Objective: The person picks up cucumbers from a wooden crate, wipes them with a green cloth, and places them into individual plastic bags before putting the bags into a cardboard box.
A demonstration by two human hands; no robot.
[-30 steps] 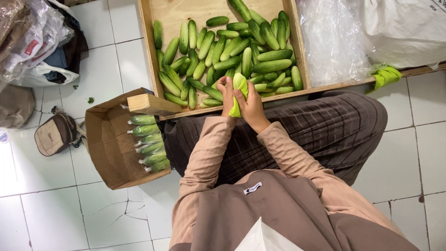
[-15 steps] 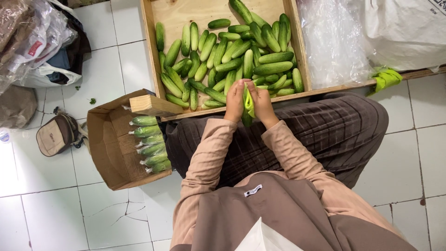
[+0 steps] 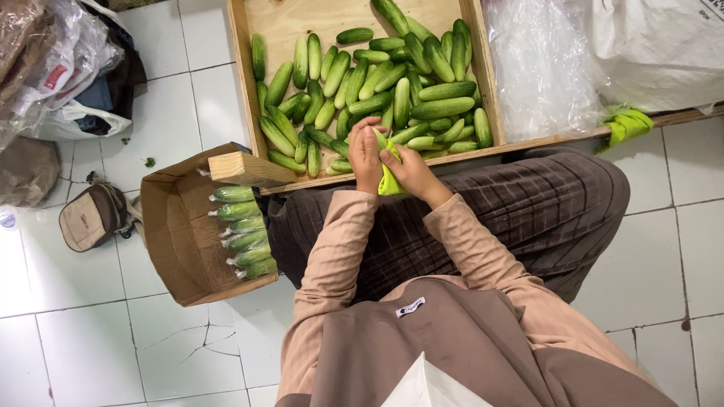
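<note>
Both my hands meet at the near edge of a wooden tray point(image 3: 243, 83) full of several loose green cucumbers point(image 3: 441, 109). My left hand point(image 3: 365, 153) and my right hand point(image 3: 411, 171) together hold a cucumber in a green plastic sleeve point(image 3: 388, 178), which points down between them towards my lap. A cardboard box point(image 3: 175, 241) on the floor to my left holds several bagged cucumbers point(image 3: 241, 224) stacked in a row.
A small wooden block point(image 3: 245, 168) rests on the box's top edge. Clear plastic bags point(image 3: 539, 64) and a white sack point(image 3: 656, 45) lie right of the tray, with green sleeves point(image 3: 627, 125) beside them. A beige pouch point(image 3: 94, 217) and bags lie at the left.
The held cucumber has come down from upright over the tray's edge towards my lap. My hands have closed around its sleeve.
</note>
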